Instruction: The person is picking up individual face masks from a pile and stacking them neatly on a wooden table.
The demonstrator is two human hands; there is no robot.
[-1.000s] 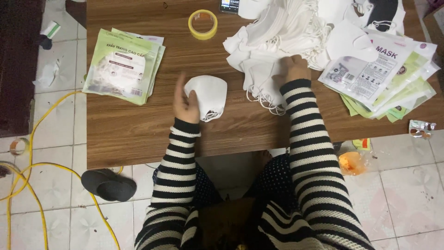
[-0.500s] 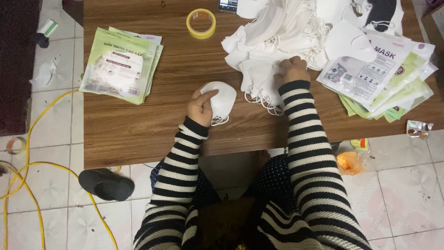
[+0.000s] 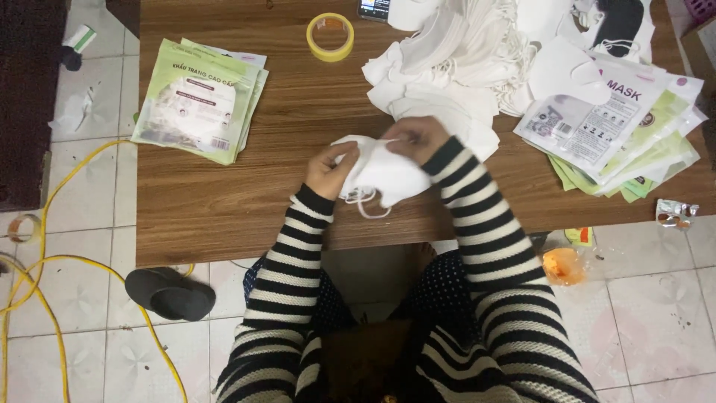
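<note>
White mask [image 3: 384,175] held above near-middle of worktop [image 3: 224,209], ear loops dangling toward near edge. Left hand [image 3: 328,169] gripped mask's left side, fingers closed on it. Right hand [image 3: 416,137] pinched mask's top edge, fingers closed. Mask pile [image 3: 447,60] lay just beyond right hand, far right. Printed packets [image 3: 619,127] fanned at right end. Green packets [image 3: 198,101] stacked far left. Yellow tape roll [image 3: 330,36] sat at far edge, between stacks. Black slipper [image 3: 170,293] on floor, left.

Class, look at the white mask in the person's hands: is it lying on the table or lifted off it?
Lifted, it seems: both the left hand and right hand grip the white mask, ear loops dangling below.
</note>
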